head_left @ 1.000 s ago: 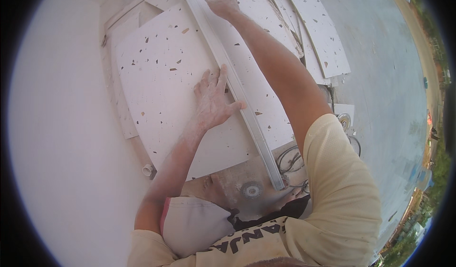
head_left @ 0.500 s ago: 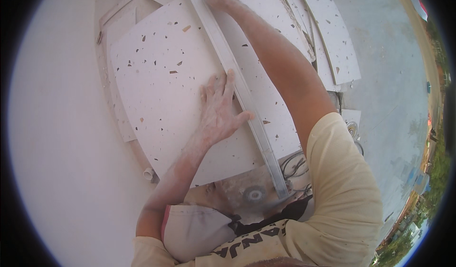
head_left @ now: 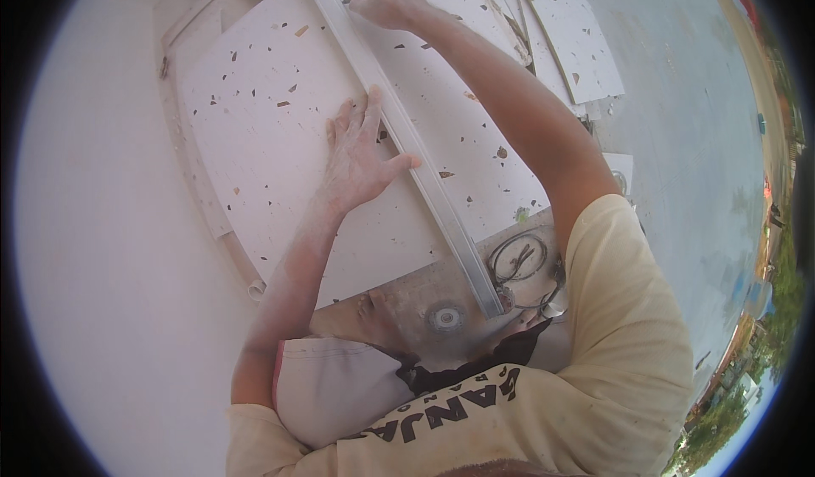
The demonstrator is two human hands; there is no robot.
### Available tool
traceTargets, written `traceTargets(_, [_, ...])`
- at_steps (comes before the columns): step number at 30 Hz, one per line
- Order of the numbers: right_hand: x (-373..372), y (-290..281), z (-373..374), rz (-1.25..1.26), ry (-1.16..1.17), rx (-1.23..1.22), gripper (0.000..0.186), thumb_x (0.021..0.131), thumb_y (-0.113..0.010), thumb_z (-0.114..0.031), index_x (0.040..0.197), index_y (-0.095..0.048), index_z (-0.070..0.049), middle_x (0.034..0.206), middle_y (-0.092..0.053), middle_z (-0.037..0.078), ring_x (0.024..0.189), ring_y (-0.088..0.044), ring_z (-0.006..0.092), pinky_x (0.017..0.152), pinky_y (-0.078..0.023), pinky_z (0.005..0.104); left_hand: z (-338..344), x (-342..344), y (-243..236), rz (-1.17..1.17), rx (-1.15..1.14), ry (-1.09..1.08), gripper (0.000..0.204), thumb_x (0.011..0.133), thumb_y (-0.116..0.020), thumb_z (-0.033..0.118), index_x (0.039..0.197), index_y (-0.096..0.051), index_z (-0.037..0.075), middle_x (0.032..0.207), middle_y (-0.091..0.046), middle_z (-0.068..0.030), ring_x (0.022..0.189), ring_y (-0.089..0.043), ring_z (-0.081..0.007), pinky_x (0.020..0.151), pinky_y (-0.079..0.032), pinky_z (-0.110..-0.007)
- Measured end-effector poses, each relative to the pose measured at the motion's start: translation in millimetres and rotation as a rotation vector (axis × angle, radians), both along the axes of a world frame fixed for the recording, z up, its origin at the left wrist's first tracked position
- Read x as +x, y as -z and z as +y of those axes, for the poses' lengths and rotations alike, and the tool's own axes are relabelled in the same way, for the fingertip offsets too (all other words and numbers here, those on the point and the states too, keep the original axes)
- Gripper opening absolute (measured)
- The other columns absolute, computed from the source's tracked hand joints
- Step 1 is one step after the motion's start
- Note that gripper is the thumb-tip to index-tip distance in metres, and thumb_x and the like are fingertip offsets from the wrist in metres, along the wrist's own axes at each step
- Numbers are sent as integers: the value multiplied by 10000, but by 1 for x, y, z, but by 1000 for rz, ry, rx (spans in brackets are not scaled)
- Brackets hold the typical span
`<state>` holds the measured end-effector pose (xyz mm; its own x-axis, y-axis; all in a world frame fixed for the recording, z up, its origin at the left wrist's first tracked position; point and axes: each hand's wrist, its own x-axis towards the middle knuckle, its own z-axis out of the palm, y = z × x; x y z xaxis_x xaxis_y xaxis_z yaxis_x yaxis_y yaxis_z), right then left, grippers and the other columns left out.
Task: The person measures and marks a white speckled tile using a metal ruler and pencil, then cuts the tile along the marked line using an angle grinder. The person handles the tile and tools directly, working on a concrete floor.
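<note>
A long pale metal straightedge bar (head_left: pixel 409 148) lies slantwise across a white slab with dark chips (head_left: pixel 255 137). My left hand (head_left: pixel 361 165) rests flat with its fingers spread, the forefinger and thumb touching the bar. Near the bar's far end, my right hand (head_left: pixel 389 2) is closed at its right edge. A small dark tip shows at those fingers, too small to name. To the right of the bar, more of the chip-speckled white surface (head_left: pixel 475 150) continues under my right forearm.
A coiled dark cable (head_left: pixel 519 256) and a round disc (head_left: pixel 446 317) lie near the bar's close end. Further speckled slabs (head_left: pixel 570 36) are stacked at the far right. A pipe end (head_left: pixel 255 290) sticks out at the slab's near left corner.
My right hand has slid nearer to me along the bar's right edge. The left hand keeps its place on the bar. The whole view has shifted slightly.
</note>
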<state>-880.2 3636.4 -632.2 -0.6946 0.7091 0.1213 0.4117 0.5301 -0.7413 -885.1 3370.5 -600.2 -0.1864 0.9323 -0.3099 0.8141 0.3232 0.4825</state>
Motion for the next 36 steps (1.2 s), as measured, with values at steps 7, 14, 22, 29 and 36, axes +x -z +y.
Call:
traceTargets(7, [85, -21, -58, -44, -135, -33, 315, 843, -665, -230, 1060, -786, -36, 1033, -760, 213, 961, -727, 348, 904, -563, 417, -1, 2, -5, 39, -19, -8, 1171, 806, -796, 503, 1619, -161, -51, 1634, -292, -281, 1540, -146, -484, 1257, -182, -554])
traceTargets(14, [164, -37, -114, -157, -211, -110, 316, 871, -636, -203, 1104, -760, -28, 1057, -761, 213, 993, -731, 344, 915, -568, 425, 0, -7, 14, 53, 66, 11, 1217, 759, -802, 571, 1626, -184, -18, 1611, -348, -272, 1532, -183, -494, 1263, -115, -572])
traceTargets(22, [240, -56, -175, -226, -269, -210, 292, 894, -656, -175, 1089, -726, 30, 999, -760, 228, 944, -746, 358, 908, -578, 419, 1, -5, 15, 89, 61, 4, 1233, 760, -806, 605, 1629, -182, -7, 1616, -333, -280, 1537, -178, -493, 1259, -166, -573])
traceTargets(29, [286, -58, -214, -254, -314, -261, 277, 913, -648, -182, 1074, -723, 31, 1003, -747, 241, 959, -738, 356, 908, -576, 424, -2, -8, 22, 108, 76, 4, 1207, 775, -794, 616, 1629, -201, 3, 1609, -326, -303, 1536, -180, -493, 1240, -228, -587])
traceTargets(36, [319, -62, -240, -284, -362, -246, 268, 919, -659, -222, 1036, -727, 9, 933, -740, 196, 898, -718, 341, 844, -564, 433, -1, -14, 27, 91, 122, 22, 1190, 782, -789, 613, 1631, -211, 12, 1594, -321, -335, 1534, -186, -486, 1235, -245, -577])
